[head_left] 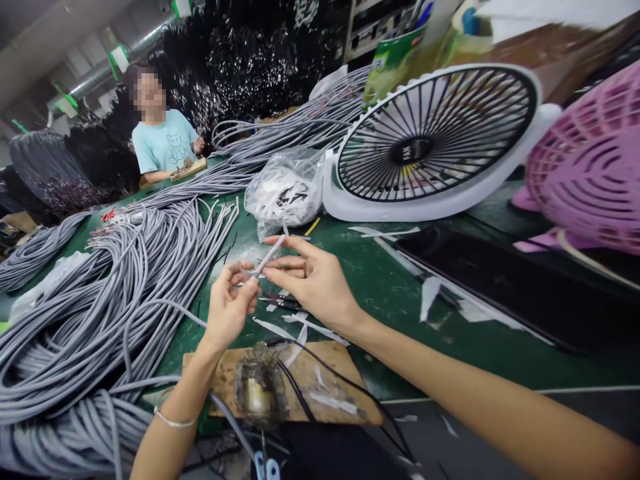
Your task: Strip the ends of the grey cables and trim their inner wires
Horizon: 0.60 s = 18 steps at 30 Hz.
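Note:
My left hand (227,308) is closed, thumb and fingers pinching the end of a grey cable that seems to come from the pile at the left. A pale, narrow length at the cable end (271,256) slants up and right from those fingers. On its other side, my right hand (323,283) pinches this pale length between thumb and fingers; whether it is the cable's jacket or a separate sleeve, I cannot tell. Just below the hands lie dark scissors-like snips (283,301), partly hidden, and white strips (300,330).
Bundled grey cables (135,287) cover the left. Ahead are a plastic bag of white parts (290,190), a white fan (425,143) and a pink fan (590,160). A dark flat panel (500,287) lies right. A wooden board (345,380) carries a small motor-like device (257,393). Another person (167,143) sits opposite.

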Each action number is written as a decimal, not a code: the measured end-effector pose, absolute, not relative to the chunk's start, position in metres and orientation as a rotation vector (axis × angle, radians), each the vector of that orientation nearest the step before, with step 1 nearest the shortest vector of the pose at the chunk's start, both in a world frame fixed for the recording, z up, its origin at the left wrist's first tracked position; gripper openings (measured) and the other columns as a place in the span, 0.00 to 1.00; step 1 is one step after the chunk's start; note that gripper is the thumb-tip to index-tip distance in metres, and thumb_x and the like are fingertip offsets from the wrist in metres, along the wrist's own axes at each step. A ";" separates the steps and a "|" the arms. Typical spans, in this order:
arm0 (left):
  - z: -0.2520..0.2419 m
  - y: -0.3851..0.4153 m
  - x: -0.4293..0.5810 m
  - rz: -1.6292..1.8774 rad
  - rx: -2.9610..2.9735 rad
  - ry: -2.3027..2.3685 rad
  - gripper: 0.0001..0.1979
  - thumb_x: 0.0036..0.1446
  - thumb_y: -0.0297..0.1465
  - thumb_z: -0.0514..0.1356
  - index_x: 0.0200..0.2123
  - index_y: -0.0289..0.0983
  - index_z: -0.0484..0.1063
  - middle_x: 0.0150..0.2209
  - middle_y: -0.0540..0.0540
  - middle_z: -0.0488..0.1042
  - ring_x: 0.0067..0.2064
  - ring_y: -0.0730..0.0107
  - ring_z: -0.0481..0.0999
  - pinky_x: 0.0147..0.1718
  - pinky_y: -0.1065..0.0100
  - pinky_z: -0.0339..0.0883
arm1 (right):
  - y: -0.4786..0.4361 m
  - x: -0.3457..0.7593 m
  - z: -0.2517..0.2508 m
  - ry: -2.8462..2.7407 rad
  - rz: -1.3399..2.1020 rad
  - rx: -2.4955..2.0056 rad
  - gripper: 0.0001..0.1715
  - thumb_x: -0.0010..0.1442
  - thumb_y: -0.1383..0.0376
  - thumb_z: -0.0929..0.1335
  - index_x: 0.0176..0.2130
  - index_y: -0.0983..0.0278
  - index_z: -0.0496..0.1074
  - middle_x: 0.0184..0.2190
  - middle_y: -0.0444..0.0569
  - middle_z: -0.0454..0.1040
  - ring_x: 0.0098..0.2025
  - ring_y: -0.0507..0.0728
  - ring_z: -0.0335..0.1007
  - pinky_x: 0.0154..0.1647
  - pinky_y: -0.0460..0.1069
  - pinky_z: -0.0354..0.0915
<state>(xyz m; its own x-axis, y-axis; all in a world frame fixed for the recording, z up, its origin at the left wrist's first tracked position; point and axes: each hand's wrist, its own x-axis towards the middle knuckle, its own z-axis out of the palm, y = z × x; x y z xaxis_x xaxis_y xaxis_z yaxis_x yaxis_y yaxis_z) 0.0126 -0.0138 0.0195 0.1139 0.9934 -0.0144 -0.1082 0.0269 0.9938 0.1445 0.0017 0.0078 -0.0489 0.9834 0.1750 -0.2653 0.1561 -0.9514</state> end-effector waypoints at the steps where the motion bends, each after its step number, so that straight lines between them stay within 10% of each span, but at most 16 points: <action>1: 0.019 -0.013 0.013 1.158 1.157 1.055 0.25 0.37 0.41 0.68 0.35 0.35 0.62 0.20 0.56 0.64 0.15 0.87 0.55 0.13 0.80 0.45 | 0.001 0.144 0.009 -1.123 1.268 -0.863 0.24 0.42 0.62 0.70 0.41 0.66 0.67 0.23 0.43 0.73 0.15 0.45 0.55 0.14 0.41 0.49; 13: 0.017 -0.014 0.007 1.088 1.230 0.900 0.21 0.41 0.40 0.67 0.35 0.30 0.73 0.19 0.54 0.61 0.16 0.87 0.51 0.15 0.77 0.42 | 0.017 0.146 -0.004 -0.946 1.058 -1.064 0.08 0.41 0.67 0.68 0.28 0.65 0.69 0.18 0.41 0.69 0.20 0.50 0.65 0.20 0.44 0.59; 18: 0.018 -0.012 0.004 1.061 1.142 0.852 0.21 0.42 0.40 0.67 0.36 0.30 0.74 0.22 0.52 0.63 0.17 0.89 0.51 0.16 0.78 0.41 | -0.005 0.149 0.007 -0.968 0.400 -0.919 0.04 0.49 0.67 0.67 0.30 0.62 0.67 0.22 0.42 0.71 0.21 0.49 0.66 0.20 0.43 0.61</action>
<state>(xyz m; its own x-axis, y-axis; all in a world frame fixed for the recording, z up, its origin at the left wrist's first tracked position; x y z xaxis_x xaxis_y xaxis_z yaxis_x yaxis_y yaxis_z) 0.0042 -0.0117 0.0176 0.2937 0.9559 -0.0073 -0.2134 0.0730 0.9742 0.1487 -0.0053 0.0070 0.5346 0.6601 0.5276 0.0948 0.5736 -0.8137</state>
